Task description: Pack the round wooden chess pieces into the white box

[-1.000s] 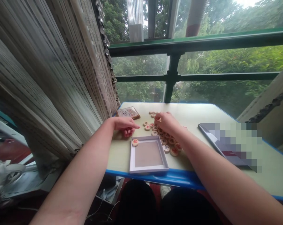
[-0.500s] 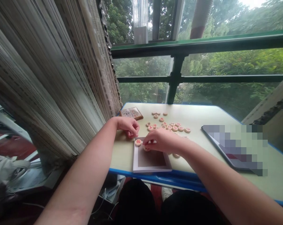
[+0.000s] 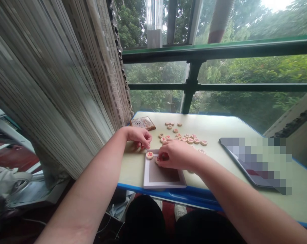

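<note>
Over the shallow box (image 3: 166,186), the right hand (image 3: 162,158) is pinching a xiangqi piece (image 3: 157,159), leftward drift possibly risking bumping the 相 piece (image 3: 149,155); left hand (image 3: 140,137) is resting curled, grip unclear.

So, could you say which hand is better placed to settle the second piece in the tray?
Probably the right hand: it reaches over the tray, fingers at the second piece; the left hand is curled by the far-left corner, no piece visible.

A shallow white box (image 3: 147,173) lies open-side up on the surface (image 3: 216,166). A round, pale disc (image 3: 149,155) with a red character sits flat in its far-left corner; a second disc (image 3: 157,160), partly hidden, is just beside it. More discs (image 3: 190,141) lie scattered beyond.
</note>
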`<act>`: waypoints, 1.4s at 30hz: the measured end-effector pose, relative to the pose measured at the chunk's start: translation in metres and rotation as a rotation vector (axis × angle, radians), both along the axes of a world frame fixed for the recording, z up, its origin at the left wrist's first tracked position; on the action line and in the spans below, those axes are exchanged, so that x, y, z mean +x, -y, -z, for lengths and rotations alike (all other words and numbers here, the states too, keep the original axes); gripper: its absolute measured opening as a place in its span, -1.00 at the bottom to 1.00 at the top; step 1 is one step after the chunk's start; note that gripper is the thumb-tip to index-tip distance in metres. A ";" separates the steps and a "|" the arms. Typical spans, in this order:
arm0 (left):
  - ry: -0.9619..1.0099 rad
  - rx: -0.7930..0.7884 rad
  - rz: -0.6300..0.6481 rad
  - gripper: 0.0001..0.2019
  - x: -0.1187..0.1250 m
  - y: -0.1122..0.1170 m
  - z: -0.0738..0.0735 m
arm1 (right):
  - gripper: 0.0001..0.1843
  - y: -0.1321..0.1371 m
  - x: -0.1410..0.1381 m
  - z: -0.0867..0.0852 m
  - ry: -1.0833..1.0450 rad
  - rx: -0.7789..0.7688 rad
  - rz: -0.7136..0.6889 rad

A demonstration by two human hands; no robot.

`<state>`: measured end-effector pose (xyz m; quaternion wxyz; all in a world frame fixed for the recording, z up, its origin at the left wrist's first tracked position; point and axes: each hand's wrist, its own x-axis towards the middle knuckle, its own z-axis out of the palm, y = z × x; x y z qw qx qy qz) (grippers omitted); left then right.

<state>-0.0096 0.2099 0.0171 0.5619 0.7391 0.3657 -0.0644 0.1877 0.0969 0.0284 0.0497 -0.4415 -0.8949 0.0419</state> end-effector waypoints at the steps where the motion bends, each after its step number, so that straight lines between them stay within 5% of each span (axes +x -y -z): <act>1: 0.005 -0.003 -0.004 -0.67 0.000 0.000 0.000 | -0.76 0.000 0.000 0.000 -0.003 0.015 -0.002; 11: 0.006 -0.015 -0.022 -0.69 0.000 0.003 -0.002 | -0.68 -0.002 -0.014 0.012 -0.178 0.202 -0.035; 42: 0.023 -0.047 -0.056 -0.70 -0.001 0.000 0.002 | -0.77 -0.005 -0.020 0.021 -0.219 0.217 -0.108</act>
